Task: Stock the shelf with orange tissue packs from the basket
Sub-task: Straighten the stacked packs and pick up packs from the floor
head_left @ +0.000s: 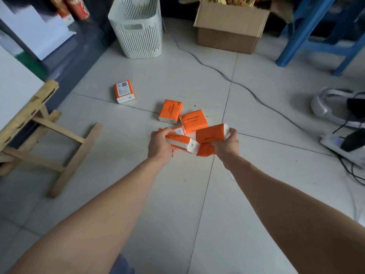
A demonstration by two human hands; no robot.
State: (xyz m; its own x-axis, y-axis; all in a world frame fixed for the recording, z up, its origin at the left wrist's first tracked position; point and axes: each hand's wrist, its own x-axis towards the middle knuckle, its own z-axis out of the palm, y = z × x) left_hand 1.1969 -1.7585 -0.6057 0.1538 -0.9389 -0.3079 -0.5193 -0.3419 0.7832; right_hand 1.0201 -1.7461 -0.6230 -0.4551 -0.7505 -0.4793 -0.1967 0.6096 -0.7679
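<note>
Orange tissue pack (194, 122) reads "COTTON TISSUE".

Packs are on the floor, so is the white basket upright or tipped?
Upright: the white basket stands on its base, rim facing up.

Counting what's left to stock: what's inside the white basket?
Of the white basket only the slatted inner back wall shows, with nothing seen in front of it. The front wall covers the bottom, so anything lying low cannot be seen.
</note>
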